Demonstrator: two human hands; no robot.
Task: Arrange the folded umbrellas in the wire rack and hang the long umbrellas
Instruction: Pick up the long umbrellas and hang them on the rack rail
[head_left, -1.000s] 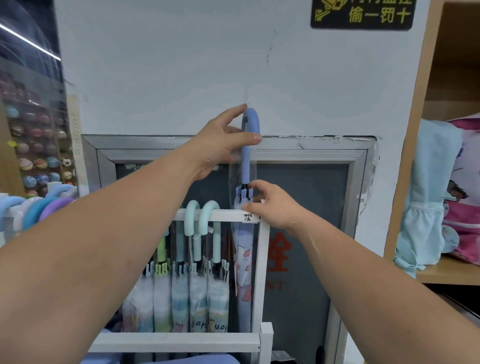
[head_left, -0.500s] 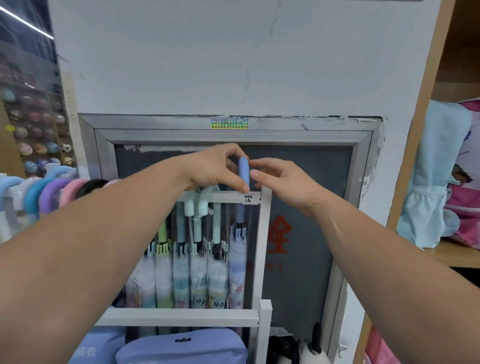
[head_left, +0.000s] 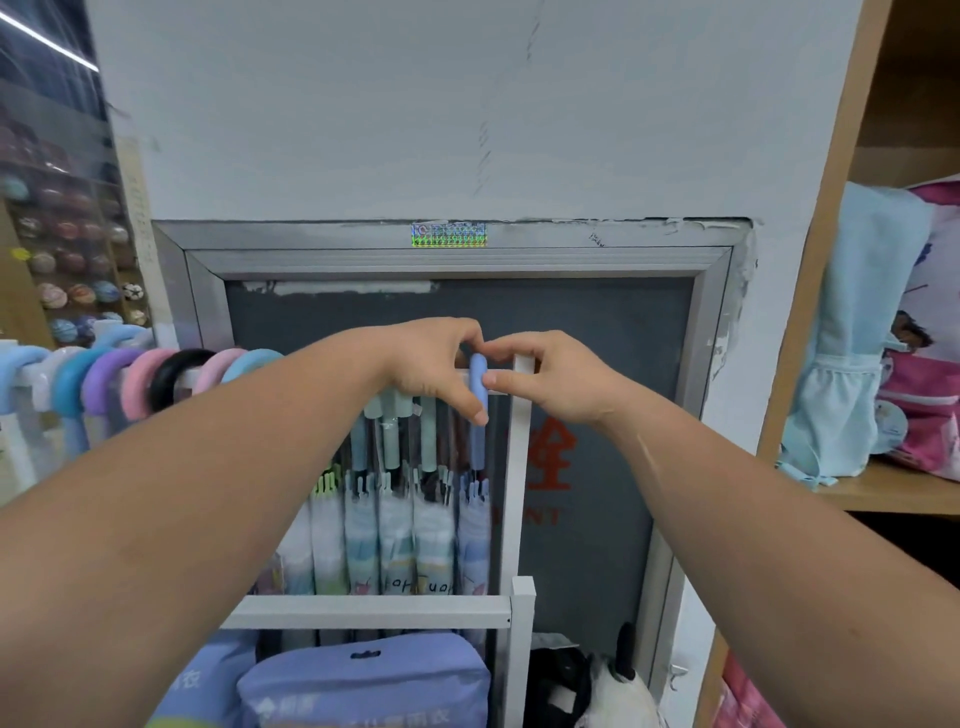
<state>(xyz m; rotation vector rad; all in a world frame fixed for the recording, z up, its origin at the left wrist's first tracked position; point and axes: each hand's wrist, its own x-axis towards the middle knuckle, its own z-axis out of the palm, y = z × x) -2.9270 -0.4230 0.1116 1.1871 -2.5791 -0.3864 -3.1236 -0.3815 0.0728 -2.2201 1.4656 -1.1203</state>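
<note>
A long umbrella with a blue hooked handle (head_left: 478, 384) hangs over the top rail of the white rack (head_left: 521, 452), at its right end beside the post. My left hand (head_left: 435, 364) pinches the hook from the left. From the right, the fingers of my right hand (head_left: 545, 376) press on the same handle. Its wrapped canopy (head_left: 474, 540) hangs straight down next to several other long umbrellas with pale green handles (head_left: 395, 436).
More hooked handles in blue, purple, pink and black (head_left: 135, 379) line the rail to the left. Purple packaged raincoats (head_left: 363, 680) lie below the rack's lower bar (head_left: 363, 610). A wooden shelf (head_left: 893, 488) with a light blue bag stands at right. A grey framed panel (head_left: 623, 332) is behind.
The blue-handled umbrella was held high above the rail, then lowered until its hook sat over the rail. Both hands came down with it and stay on the handle.
</note>
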